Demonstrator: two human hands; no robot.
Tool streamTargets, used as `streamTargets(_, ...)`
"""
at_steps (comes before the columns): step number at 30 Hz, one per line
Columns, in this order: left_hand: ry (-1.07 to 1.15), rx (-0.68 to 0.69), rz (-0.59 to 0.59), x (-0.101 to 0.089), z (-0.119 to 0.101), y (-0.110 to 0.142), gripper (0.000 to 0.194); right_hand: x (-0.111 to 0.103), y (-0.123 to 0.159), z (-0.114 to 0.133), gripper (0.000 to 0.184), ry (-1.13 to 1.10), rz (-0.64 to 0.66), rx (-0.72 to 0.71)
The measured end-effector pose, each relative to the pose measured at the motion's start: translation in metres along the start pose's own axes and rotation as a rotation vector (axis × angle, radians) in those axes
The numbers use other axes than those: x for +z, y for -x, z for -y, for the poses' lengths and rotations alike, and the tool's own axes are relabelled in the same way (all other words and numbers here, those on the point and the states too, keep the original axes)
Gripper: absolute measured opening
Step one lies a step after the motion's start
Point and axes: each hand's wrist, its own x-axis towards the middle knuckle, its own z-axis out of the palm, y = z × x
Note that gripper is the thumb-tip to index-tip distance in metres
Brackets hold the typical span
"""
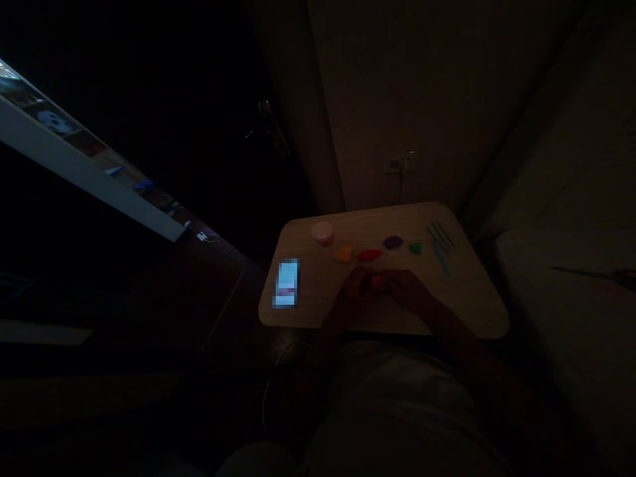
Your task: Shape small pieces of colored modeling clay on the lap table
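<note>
In dim light, my left hand [358,285] and my right hand [401,287] meet over the front middle of a small wooden table [318,318]. Between their closed fingers shows a small pinkish-red lump of modelling clay [376,280]; its full shape is hidden by the fingers. Just beyond lie a red clay piece [369,255], pointed at its ends, and an orange clay piece [344,254]. Farther back are a purple clay piece [393,242] and a smaller green one [416,248].
A lidded round tub [323,233] stands at the back left, with a lit phone [287,283] near the left edge. Several thin modelling tools [441,242] lie at the right. Behind the table, a cord hangs from a wall socket [400,161]. A door handle [268,119] is at left.
</note>
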Motion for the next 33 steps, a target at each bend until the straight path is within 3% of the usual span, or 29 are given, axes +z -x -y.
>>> streamTargets(5,0.085,-0.07,-0.066,-0.002,-0.002,-0.001,0.021,-0.001,-0.001,0.002,0.039,0.047,-0.014,-0.047)
streamTargets(11,0.112,-0.066,-0.052,-0.003,-0.004,0.0,0.023,0.0,-0.001,-0.001,0.039,0.146,0.006,-0.061)
streamTargets(17,0.042,-0.112,0.033,-0.004,-0.007,0.001,0.03,-0.002,-0.001,-0.001,0.047,0.158,0.098,-0.065)
streamTargets(22,-0.019,-0.079,0.104,-0.005,-0.008,0.0,0.029,0.0,-0.002,-0.008,0.041,0.193,0.114,-0.084)
streamTargets(33,0.028,-0.105,0.009,-0.004,-0.008,0.0,0.029,0.0,0.0,-0.004,0.04,0.207,0.064,-0.074)
